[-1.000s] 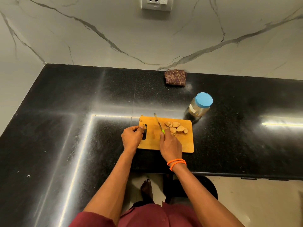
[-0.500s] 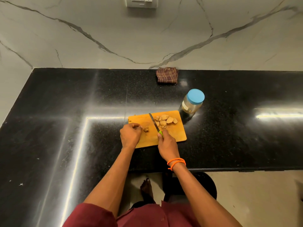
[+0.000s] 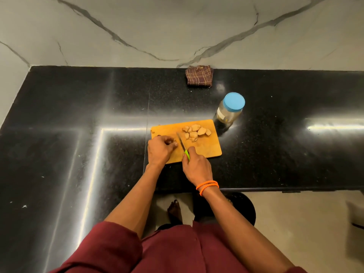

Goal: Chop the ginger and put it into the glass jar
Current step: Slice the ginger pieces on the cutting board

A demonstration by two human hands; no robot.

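An orange cutting board (image 3: 206, 148) lies on the black counter. Several pale ginger chunks (image 3: 196, 132) sit in a heap at its far right. My left hand (image 3: 160, 149) covers the board's left end, and its fingertips pinch a small ginger piece (image 3: 175, 143). My right hand (image 3: 196, 166) grips a green-handled knife (image 3: 183, 145); the blade points away from me, just right of that small piece. Behind the board's right corner stands the glass jar (image 3: 229, 111), upright, with its blue lid on.
A folded brown checked cloth (image 3: 199, 78) lies at the back of the black counter (image 3: 78, 134) against the marble wall. The counter's front edge runs just below my right wrist. A dark round stool (image 3: 244, 209) and my foot show on the floor below.
The view has tilted down, so the board sits lower in frame. My left hand left the board's handle slot and now pinches a small ginger piece. The knife has come closer to it.
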